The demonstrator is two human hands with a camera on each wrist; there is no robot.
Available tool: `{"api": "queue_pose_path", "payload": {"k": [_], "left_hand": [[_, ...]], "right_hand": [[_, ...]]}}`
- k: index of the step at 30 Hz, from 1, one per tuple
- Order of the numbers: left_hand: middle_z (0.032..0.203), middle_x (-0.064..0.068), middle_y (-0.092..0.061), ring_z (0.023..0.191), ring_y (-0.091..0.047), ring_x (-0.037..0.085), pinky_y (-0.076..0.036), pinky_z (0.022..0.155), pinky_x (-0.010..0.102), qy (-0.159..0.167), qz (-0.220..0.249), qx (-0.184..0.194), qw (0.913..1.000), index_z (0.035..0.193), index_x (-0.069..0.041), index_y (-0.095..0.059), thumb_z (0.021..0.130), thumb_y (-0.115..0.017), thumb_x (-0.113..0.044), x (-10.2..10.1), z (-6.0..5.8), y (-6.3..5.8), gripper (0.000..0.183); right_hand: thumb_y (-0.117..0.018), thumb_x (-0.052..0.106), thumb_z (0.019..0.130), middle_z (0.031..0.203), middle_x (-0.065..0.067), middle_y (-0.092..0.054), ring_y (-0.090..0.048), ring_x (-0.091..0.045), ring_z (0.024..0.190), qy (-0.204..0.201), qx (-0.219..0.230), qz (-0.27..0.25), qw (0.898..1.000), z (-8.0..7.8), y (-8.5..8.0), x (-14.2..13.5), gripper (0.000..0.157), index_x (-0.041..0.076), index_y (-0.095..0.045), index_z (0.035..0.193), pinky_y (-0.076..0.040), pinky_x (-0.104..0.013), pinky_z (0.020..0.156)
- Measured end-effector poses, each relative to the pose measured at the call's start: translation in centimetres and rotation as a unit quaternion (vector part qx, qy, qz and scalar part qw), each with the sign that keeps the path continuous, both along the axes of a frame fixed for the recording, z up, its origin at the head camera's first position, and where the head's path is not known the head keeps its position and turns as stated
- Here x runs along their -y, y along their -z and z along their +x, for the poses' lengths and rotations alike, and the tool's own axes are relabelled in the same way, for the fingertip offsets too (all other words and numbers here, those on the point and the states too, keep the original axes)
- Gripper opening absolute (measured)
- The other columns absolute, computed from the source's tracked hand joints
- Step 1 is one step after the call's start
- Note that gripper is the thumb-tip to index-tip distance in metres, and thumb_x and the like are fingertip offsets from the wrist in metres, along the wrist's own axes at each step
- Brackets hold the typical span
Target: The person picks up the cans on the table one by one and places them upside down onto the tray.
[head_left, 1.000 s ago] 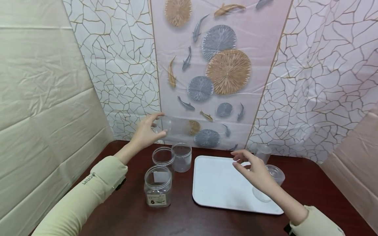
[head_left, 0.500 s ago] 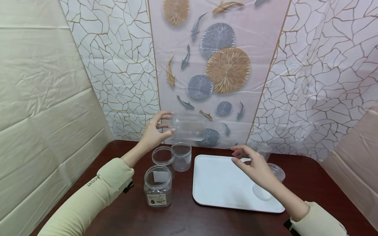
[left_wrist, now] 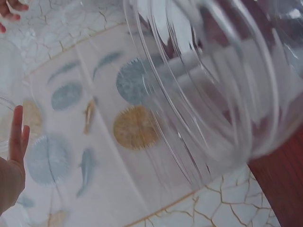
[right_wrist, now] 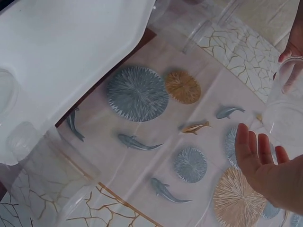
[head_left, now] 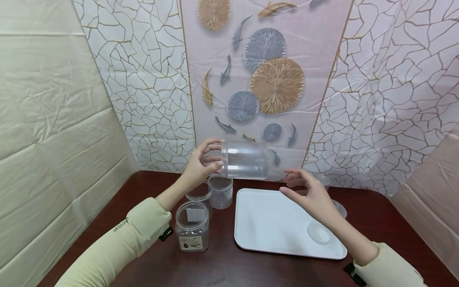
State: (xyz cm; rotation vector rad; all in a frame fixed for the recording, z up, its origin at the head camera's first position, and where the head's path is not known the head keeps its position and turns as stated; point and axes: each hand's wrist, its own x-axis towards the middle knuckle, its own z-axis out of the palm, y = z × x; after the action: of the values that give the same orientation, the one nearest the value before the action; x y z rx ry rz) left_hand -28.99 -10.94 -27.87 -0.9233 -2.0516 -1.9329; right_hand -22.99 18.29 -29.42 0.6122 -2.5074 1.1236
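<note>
My left hand (head_left: 202, 165) grips a clear plastic jar (head_left: 247, 161) at its left end. The jar lies sideways in the air above the back of the table. To its right is my right hand (head_left: 310, 195), over the tray, fingers relaxed, thumb apart and nothing in its grasp. A small gap separates it from the jar. In the right wrist view, the right hand (right_wrist: 270, 175) is just below the held jar (right_wrist: 286, 113), with part of the left hand (right_wrist: 293, 45) behind. Only part of the left hand (left_wrist: 9, 175) appears in the left wrist view.
A white tray (head_left: 269, 223) lies right of centre. A clear jar (head_left: 319, 232) stands on its right part, another (head_left: 324, 181) behind, both partly hidden by the right hand. At left stand a labelled jar (head_left: 191, 237) and two others, one a round jar (head_left: 221, 197).
My left hand has carried the jar rightward, from near the left wall toward the right hand. The right hand has shifted slightly upward and stays relaxed.
</note>
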Motion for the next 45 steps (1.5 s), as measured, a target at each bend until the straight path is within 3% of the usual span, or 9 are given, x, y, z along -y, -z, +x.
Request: {"api": "queue_pose_path", "payload": {"k": [6, 11, 15, 19, 24, 28, 33, 40, 45], "left_hand": [[0.117, 0.019, -0.047, 0.099, -0.057, 0.037, -0.053, 0.066, 0.037, 0.004, -0.008, -0.037, 0.9993, 0.124, -0.011, -0.042, 0.069, -0.059, -0.009, -1.1, 0.9, 0.4, 0.057], [0.118, 0.017, -0.048, 0.100, -0.058, 0.034, -0.053, 0.066, 0.035, 0.011, -0.014, -0.059, 0.9981, 0.123, -0.012, -0.043, 0.069, -0.060, -0.009, -2.0, 1.6, 0.6, 0.056], [0.120, 0.014, -0.047, 0.101, -0.058, 0.030, -0.053, 0.067, 0.035, 0.026, -0.018, -0.070, 0.9970, 0.123, -0.013, -0.044, 0.069, -0.062, -0.005, -2.6, 1.9, 0.8, 0.057], [0.122, 0.013, -0.046, 0.102, -0.057, 0.030, -0.053, 0.067, 0.035, 0.037, -0.017, -0.085, 0.9956, 0.122, -0.010, -0.044, 0.068, -0.063, -0.005, -3.2, 2.1, 1.1, 0.058], [0.126, 0.013, -0.045, 0.104, -0.056, 0.032, -0.053, 0.067, 0.035, 0.053, -0.002, -0.105, 0.9931, 0.121, -0.006, -0.043, 0.066, -0.063, -0.003, -3.7, 2.4, 1.7, 0.059], [0.129, 0.017, -0.042, 0.106, -0.054, 0.033, -0.053, 0.068, 0.035, 0.064, 0.004, -0.114, 0.9914, 0.121, -0.004, -0.042, 0.066, -0.063, 0.001, -4.1, 2.5, 2.0, 0.059], [0.130, 0.016, -0.041, 0.108, -0.053, 0.033, -0.053, 0.069, 0.035, 0.069, 0.010, -0.112, 0.9913, 0.122, -0.003, -0.042, 0.067, -0.063, 0.005, -4.4, 2.9, 2.2, 0.060], [0.135, 0.012, -0.039, 0.113, -0.051, 0.029, -0.053, 0.072, 0.034, 0.058, 0.007, -0.102, 0.9931, 0.126, -0.005, -0.041, 0.070, -0.064, 0.008, -4.8, 3.3, 2.2, 0.062], [0.138, 0.010, -0.035, 0.118, -0.046, 0.030, -0.052, 0.074, 0.033, 0.052, 0.003, -0.091, 0.9944, 0.130, -0.004, -0.038, 0.075, -0.064, 0.002, -5.0, 4.4, 1.7, 0.061]], "right_hand": [[-0.054, 0.017, 0.087, 0.113, -0.012, -0.049, -0.056, 0.004, 0.089, -0.055, 0.066, -0.116, 0.989, 0.0, -0.5, 0.3, 0.050, 0.011, -0.032, 0.132, -0.052, -0.025, 0.070], [-0.045, 0.018, 0.092, 0.124, -0.017, -0.035, -0.056, -0.004, 0.095, -0.107, 0.148, -0.223, 0.957, 0.3, -1.1, 0.4, 0.051, 0.012, -0.019, 0.136, -0.053, -0.032, 0.072], [-0.042, 0.026, 0.093, 0.128, -0.016, -0.026, -0.046, -0.021, 0.109, -0.135, 0.181, -0.268, 0.937, 0.6, -1.5, 0.4, 0.051, 0.017, -0.017, 0.137, -0.052, -0.035, 0.075], [-0.040, 0.029, 0.093, 0.134, -0.019, -0.018, -0.028, -0.039, 0.118, -0.143, 0.187, -0.270, 0.934, 0.7, -1.7, 0.4, 0.051, 0.021, -0.017, 0.137, -0.051, -0.034, 0.077], [-0.042, 0.024, 0.092, 0.140, -0.021, -0.008, -0.018, -0.040, 0.125, -0.164, 0.194, -0.259, 0.932, 0.9, -1.8, 0.2, 0.052, 0.026, -0.018, 0.138, -0.049, -0.033, 0.080], [-0.042, 0.021, 0.092, 0.140, -0.018, -0.013, -0.031, -0.028, 0.125, -0.189, 0.202, -0.258, 0.926, 0.9, -1.8, 0.1, 0.053, 0.027, -0.017, 0.139, -0.048, -0.034, 0.082], [-0.041, 0.017, 0.093, 0.131, -0.006, -0.032, -0.053, -0.010, 0.108, -0.227, 0.208, -0.278, 0.910, 0.5, -1.7, 0.0, 0.052, 0.024, -0.018, 0.139, -0.049, -0.041, 0.081], [-0.039, 0.017, 0.093, 0.124, -0.003, -0.038, -0.054, -0.012, 0.105, -0.235, 0.203, -0.292, 0.905, 0.2, -1.6, -0.1, 0.046, 0.024, -0.024, 0.136, -0.050, -0.039, 0.079], [-0.037, 0.014, 0.094, 0.122, -0.003, -0.041, -0.056, -0.015, 0.102, -0.242, 0.193, -0.303, 0.901, 0.1, -1.5, -0.3, 0.044, 0.021, -0.024, 0.136, -0.051, -0.037, 0.078]]}}
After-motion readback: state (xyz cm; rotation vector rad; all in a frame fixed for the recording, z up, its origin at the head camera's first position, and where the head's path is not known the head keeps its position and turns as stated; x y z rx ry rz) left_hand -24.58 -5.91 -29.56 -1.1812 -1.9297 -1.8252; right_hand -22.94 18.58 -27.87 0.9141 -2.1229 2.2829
